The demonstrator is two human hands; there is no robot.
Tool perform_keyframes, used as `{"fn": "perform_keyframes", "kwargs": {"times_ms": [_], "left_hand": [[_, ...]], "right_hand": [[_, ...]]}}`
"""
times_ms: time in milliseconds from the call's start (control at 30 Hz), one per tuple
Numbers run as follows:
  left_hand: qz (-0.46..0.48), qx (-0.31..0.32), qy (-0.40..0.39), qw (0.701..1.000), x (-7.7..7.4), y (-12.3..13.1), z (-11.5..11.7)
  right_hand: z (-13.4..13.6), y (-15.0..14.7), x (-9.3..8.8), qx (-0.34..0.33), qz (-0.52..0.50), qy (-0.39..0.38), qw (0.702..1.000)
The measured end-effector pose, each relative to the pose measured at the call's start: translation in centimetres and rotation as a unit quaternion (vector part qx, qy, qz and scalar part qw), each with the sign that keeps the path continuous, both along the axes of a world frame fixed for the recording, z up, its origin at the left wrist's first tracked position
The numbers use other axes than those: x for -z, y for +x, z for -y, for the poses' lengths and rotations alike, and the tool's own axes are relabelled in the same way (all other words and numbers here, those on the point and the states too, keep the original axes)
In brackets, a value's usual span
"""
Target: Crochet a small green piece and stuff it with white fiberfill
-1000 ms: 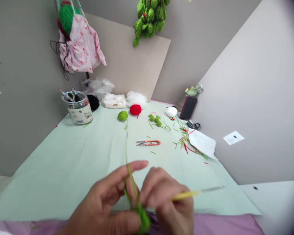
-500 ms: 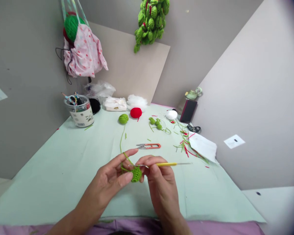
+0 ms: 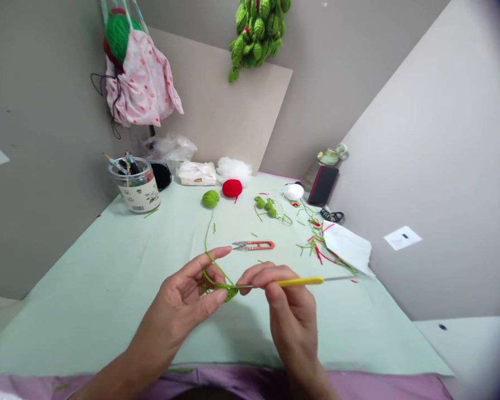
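Observation:
My left hand (image 3: 187,291) pinches a small green crochet piece (image 3: 230,292) between thumb and fingers, with green yarn (image 3: 208,233) looped over the raised index finger. That yarn runs back across the table to a green yarn ball (image 3: 210,198). My right hand (image 3: 283,303) is closed on a yellow-handled crochet hook (image 3: 300,281), whose metal tip is at the green piece. Both hands hover above the pale green table cover (image 3: 108,278), near its front edge.
Orange thread snips (image 3: 254,245) lie just beyond my hands. Further back are a red crochet ball (image 3: 232,188), small green pieces (image 3: 266,205), a white ball (image 3: 294,191), yarn scraps beside white paper (image 3: 345,244), a jar of tools (image 3: 135,186), a phone (image 3: 323,185). A pink bag (image 3: 144,83) hangs on the wall.
Both hands have moved up and away from me, from the bottom edge to above the table. The hook has drawn to the right, and the green piece looks smaller in my fingers.

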State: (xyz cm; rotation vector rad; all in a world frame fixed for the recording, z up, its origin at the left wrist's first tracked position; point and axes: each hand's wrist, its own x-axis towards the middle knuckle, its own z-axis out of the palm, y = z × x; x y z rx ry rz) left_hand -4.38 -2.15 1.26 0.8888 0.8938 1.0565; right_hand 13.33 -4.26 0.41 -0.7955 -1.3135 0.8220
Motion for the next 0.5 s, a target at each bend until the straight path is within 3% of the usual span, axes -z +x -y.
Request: {"fn": "perform_keyframes", "kwargs": {"times_ms": [133,200,267,367,500], "left_hand": [[-0.038,-0.068,0.037,0.996,0.1,0.7,0.5],[-0.005,-0.037,0.023,0.999,0.2,0.8,0.4],[0.044,0.034,-0.033,0.998,0.2,0.6,0.1],[0.104,0.094,-0.11,0.984,0.0,0.2,-0.7],[0.132,0.077,-0.104,0.983,-0.3,-0.2,-1.0]], "right_hand": [[0.9,0.1,0.8,0.068,0.195,0.099,0.973],[1.2,0.0,1.5,0.095,0.27,0.129,0.949],[1.3,-0.2,2.0,0.104,0.286,0.128,0.944],[1.2,-0.4,1.8,0.082,0.204,0.102,0.97],[0.2,-0.5,1.0,0.028,-0.021,0.014,0.999]]}}
